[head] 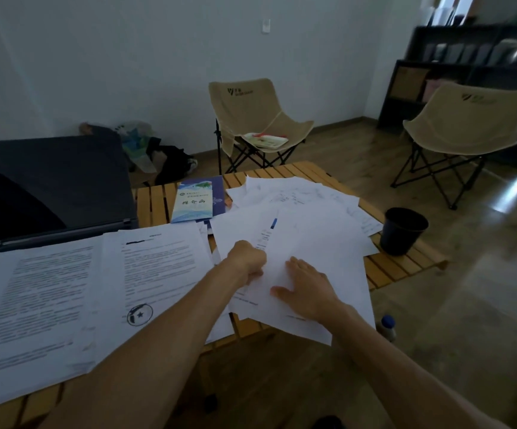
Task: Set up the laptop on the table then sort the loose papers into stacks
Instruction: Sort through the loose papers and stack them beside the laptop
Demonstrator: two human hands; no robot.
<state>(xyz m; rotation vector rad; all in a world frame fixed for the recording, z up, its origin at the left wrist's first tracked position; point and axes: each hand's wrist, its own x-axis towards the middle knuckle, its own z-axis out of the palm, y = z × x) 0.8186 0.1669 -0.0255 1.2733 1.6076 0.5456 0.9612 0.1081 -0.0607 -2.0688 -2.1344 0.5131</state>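
**Sorting the loose pile, centre frame**

Left hand (246,261) curled, pinching a sheet's edge; right hand (308,291) flat, fingers straight, pressing the loose papers (309,224). Pile lies under and just beyond both hands, fanning toward upper right. Thin, matte white sheets. Printed stacks (74,292) lower left, partly over the open laptop (49,184); slatted wood table (402,264).

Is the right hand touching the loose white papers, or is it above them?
Touching. The head view shows the right hand lying flat, fingers spread, on the top sheet of the loose papers, with no gap visible.
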